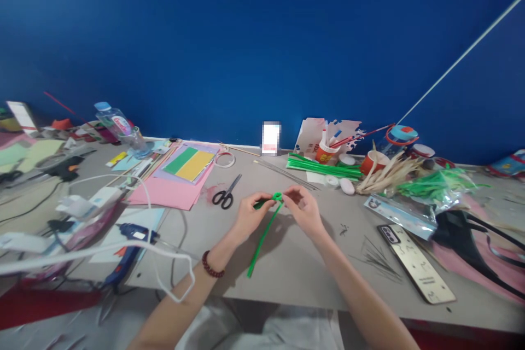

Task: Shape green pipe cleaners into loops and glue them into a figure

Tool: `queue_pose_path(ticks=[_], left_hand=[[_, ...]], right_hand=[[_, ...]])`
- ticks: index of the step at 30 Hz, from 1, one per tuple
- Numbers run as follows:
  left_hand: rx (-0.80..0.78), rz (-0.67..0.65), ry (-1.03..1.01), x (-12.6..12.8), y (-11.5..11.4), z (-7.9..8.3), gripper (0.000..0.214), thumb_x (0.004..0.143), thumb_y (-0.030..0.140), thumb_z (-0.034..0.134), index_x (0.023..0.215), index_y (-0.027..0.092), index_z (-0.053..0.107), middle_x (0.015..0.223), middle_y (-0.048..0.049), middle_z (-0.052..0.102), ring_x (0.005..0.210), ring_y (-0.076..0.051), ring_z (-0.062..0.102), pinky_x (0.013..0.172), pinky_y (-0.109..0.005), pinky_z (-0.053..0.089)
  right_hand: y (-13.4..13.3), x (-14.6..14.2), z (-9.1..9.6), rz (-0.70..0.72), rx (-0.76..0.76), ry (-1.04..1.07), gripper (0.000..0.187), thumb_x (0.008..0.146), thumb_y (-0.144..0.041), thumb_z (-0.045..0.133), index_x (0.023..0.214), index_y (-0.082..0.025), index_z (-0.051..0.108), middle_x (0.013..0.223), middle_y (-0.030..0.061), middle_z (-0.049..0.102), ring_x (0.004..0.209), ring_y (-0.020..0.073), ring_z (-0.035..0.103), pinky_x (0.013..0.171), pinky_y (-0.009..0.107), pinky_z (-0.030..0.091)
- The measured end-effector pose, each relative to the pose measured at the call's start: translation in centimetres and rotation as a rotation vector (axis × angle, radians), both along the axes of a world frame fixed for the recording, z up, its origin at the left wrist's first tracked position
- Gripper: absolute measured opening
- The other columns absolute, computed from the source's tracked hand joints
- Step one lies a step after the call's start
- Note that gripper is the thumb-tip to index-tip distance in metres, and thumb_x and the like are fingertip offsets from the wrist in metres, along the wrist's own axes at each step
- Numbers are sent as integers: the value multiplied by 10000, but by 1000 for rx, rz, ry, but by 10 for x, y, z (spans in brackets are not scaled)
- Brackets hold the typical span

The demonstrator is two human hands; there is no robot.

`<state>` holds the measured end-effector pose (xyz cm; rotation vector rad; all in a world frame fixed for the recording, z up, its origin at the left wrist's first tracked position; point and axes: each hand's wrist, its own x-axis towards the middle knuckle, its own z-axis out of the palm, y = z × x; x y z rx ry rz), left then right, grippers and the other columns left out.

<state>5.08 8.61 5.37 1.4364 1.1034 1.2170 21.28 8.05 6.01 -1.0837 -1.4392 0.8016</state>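
Green pipe cleaner (264, 235) is held just above the counter (295, 279). Its upper end is twisted into a small loop and its long tail slants down toward the person. The left hand (249, 214) pinches the stem just left of the loop with narrow fingers (268, 203). The right hand (304, 211) pinches the loop from the other side in the same closed way. A dark bead bracelet (211, 267) sits on the left wrist.

Black-handled scissors (226, 192) lie near the left fingers, to their left, on the edge of a pink paper sheet (172, 191). Green and yellow sheets (188, 163) are stacked on it. Farther left and nearer the person lies a blue glue gun (130, 249), with a white cable (172, 279) looping past it. A clear water bottle (122, 127) stands well beyond that.

Beyond the right fingers lies a bundle of green pipe cleaners (324, 167), with an orange paper cup (327, 153) of pens behind it. To the right are pale sticks (385, 176) and a plastic bag of green strips (435, 186). A gold-coloured flat strip (422, 270) lies closer in. Nothing stands between the hands and the stem.

The counter is grey and crowded at both ends. A deep blue wall (246, 38) rises behind it.
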Motion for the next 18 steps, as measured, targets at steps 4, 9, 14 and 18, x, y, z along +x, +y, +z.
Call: queue_pose_path(ticks=[4, 9, 14, 18], left_hand=[[88, 53, 58, 0, -2, 0, 146, 725, 295, 649, 791, 166, 668, 821, -53, 690, 799, -186, 616, 777, -288, 468], [161, 31, 68, 0, -4, 2, 122, 729, 269, 644, 802, 179, 681, 863, -59, 683, 842, -191, 611, 822, -292, 449], [29, 4, -67, 1, -2, -2, 193, 713, 280, 663, 867, 162, 670, 900, -70, 691, 849, -194, 622, 801, -294, 472], [-50, -8, -166, 3, 0, -9, 181, 686, 280, 689, 807, 148, 667, 823, -62, 698, 780, -178, 630, 760, -287, 483]], right_hand=[[1, -1, -4, 90, -202, 112, 223, 749, -399, 622, 730, -177, 628, 705, 21, 594, 597, 129, 556, 576, 263, 488], [2, -5, -8, 178, -358, 269, 245, 672, -403, 690, 758, -177, 649, 664, -5, 596, 551, 100, 508, 556, 240, 457], [0, -6, -5, 249, -453, 398, 249, 637, -395, 725, 720, -180, 632, 607, -30, 567, 523, 87, 486, 536, 226, 427], [0, -6, -8, 237, -377, 392, 227, 642, -382, 731, 685, -187, 623, 635, -25, 576, 531, 90, 480, 531, 234, 424]])
